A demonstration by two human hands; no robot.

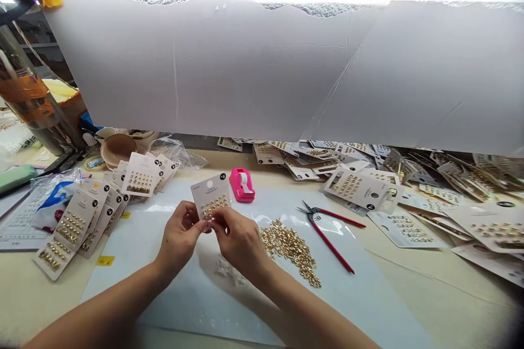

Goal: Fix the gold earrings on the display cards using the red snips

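Note:
In the head view, my left hand (179, 235) grips a white earring card (208, 188) by its lower left side, holding it tilted up above the mat. Rows of small gold earrings are on the card, and a round black sticker marks its top corner. My right hand (241, 238) is closed in a pinch at the card's lower edge; whatever lies between its fingertips is hidden. To the right of that hand lies a heap of small gold pieces (291, 248). Below it, partly behind the wrist, is a little pile of whitish bits (229, 271).
A pink tape dispenser (244, 196) stands behind the hands. Red-handled pliers (333, 248) lie open on the white mat (184, 305). Filled cards (76, 223) fan out at left, near bowls (118, 148). More cards (352, 185) heap at right, under a low white panel (245, 65).

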